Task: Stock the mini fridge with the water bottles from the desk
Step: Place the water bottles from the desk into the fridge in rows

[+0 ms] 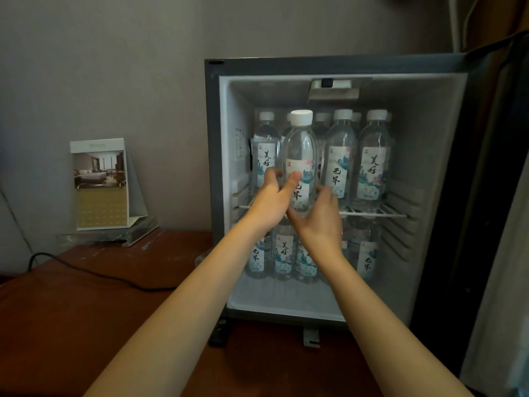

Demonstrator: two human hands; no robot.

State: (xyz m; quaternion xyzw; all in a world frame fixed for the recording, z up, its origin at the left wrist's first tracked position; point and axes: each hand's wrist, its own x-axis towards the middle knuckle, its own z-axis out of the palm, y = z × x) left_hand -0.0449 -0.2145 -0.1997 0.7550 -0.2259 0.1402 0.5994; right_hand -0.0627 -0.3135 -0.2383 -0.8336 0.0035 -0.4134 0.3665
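A clear water bottle [300, 150] with a white cap and a printed label stands upright at the front of the upper wire shelf [380, 214] of the open mini fridge [429, 138]. My left hand [272, 200] grips its lower left side, thumb across the label. My right hand [322, 217] cups its base and right side. Several more bottles [372, 161] stand behind and beside it on the same shelf. Others [283, 253] stand on the fridge floor below.
The fridge sits on a dark wooden desk [86, 310]. A folded card stand [100, 184] with a room photo stands at the left by the wall. A black cable [100, 275] runs across the desk. The fridge door [503, 196] hangs open at right.
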